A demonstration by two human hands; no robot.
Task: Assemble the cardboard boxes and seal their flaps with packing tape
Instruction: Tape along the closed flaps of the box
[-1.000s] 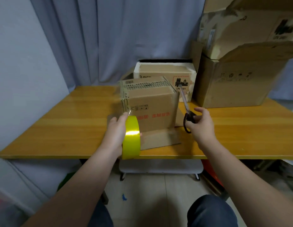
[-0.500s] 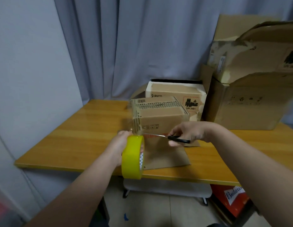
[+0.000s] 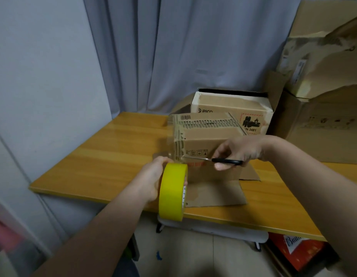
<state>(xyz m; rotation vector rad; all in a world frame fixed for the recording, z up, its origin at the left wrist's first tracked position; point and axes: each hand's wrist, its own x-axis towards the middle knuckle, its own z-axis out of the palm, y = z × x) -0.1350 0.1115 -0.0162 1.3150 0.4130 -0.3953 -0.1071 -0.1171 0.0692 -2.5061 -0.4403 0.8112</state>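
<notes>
Step in hand: cutting the tape after a sealing pass.

- The cardboard box stands mid-desk, its top flaps folded shut. One lower flap lies flat on the desk toward the near edge.
- The left hand has its grip curled round the yellow tape roll. The roll is held on edge just beside the box's near left corner, over the desk edge.
- A faint clear strip appears to run from the box's left face down to the roll.
- The right hand has its grip pinching the black handles of the scissors. The blades point left across the box front, tips close above the roll. Cannot tell whether the blades are parted.

Judgement on the next move:
- Keep the strip taut with the left hand.
- Close the blades across the strip near the box.
- Press the free end down flat.
</notes>
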